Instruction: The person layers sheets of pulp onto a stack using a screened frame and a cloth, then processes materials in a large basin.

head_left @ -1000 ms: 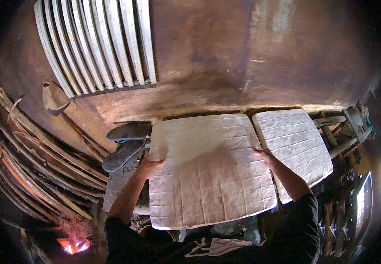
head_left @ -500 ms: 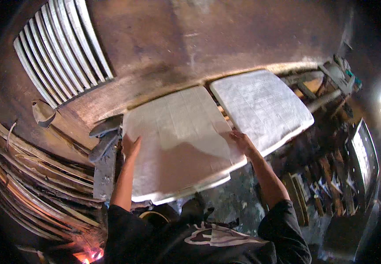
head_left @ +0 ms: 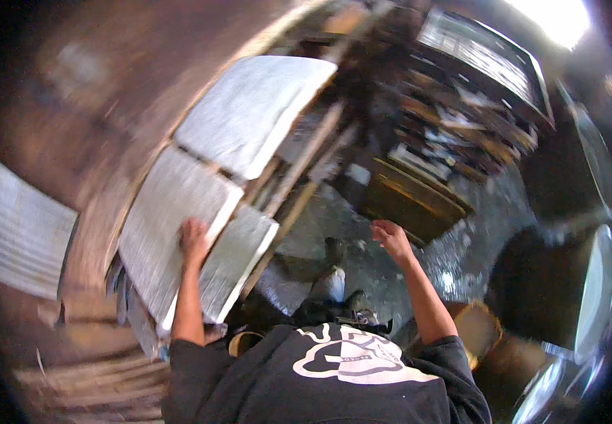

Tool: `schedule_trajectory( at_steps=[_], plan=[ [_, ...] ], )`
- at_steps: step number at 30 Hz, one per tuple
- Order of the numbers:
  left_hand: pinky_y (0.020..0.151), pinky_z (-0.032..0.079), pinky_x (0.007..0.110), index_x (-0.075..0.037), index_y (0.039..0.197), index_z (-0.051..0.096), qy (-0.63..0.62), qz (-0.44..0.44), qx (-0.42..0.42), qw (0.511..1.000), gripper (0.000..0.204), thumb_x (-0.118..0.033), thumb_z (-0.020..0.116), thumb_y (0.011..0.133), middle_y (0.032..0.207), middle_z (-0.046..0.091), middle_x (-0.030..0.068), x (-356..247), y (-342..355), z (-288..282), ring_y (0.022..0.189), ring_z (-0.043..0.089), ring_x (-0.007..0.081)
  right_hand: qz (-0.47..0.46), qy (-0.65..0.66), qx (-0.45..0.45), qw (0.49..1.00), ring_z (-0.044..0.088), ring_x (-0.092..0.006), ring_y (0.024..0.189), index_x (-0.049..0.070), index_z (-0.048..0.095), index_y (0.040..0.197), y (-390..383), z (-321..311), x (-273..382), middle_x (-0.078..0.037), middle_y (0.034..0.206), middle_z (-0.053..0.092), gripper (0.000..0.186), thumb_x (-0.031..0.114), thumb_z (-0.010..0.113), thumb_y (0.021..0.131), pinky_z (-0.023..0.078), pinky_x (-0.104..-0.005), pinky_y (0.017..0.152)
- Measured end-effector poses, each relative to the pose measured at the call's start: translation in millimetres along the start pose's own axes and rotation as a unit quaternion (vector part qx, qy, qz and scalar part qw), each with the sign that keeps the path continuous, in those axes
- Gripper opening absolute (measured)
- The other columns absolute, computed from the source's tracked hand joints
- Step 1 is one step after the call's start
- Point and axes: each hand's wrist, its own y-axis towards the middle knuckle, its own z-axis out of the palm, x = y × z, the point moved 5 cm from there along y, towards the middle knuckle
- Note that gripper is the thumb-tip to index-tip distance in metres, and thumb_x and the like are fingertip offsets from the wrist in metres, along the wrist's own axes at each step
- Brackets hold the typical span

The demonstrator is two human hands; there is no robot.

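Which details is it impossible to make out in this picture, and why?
In the head view:
Left hand: contact with the pale rectangular padded mat below, hidden by the hand itself.
Second pale flat mat: inner side, hidden under the first.
Pale ribbed panel: surface, blurred.
Brown wooden sticks: separate pieces, blurred.

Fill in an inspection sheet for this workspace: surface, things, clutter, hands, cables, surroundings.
Surface: slatted wooden bench.
Things: far pad, middle pad and near pad, all pale; the near one shows along the middle one's edge.
Clutter: wooden poles at lower left, blurred; brown boards on the dark floor.
Hands: left hand over the middle pad, contact unclear; right hand half-curled above the floor, holding nothing.
Cables: nothing seen.
Surroundings: brown wall on the left, bright light at upper right.
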Motion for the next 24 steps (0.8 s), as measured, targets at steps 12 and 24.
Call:
schedule_trajectory(
  at_steps=[12,24],
  plan=[
    [0.092,0.038,0.037,-0.001,0.111,0.05,-0.399,-0.023,-0.004,0.917,0.032,-0.006,0.054,0.08,0.109,0.054,0.0165,-377.8,194.3,39.5,0.104,0.051,0.0292,0.35,0.334,-0.408,0.774,0.061,-0.0204,0.057,0.007,0.051,0.102,-280.6,-156.7,-286.7,-0.008,0.081,0.061,0.024,0.023,0.048,0.086,0.048,-0.0318,0.046],
    [0.101,0.029,0.047,-0.01,0.133,0.033,-0.146,0.14,0.399,0.894,0.065,-0.024,0.06,0.076,0.14,0.029,0.0114,-689.8,165.0,382.6,0.126,0.029,0.032,0.487,0.3,-0.439,0.693,0.063,-0.0192,0.062,0.0,0.05,0.108,-348.6,-171.9,-253.9,-0.011,0.088,0.064,0.028,0.015,0.051,0.084,0.051,-0.031,0.051]
  ],
)
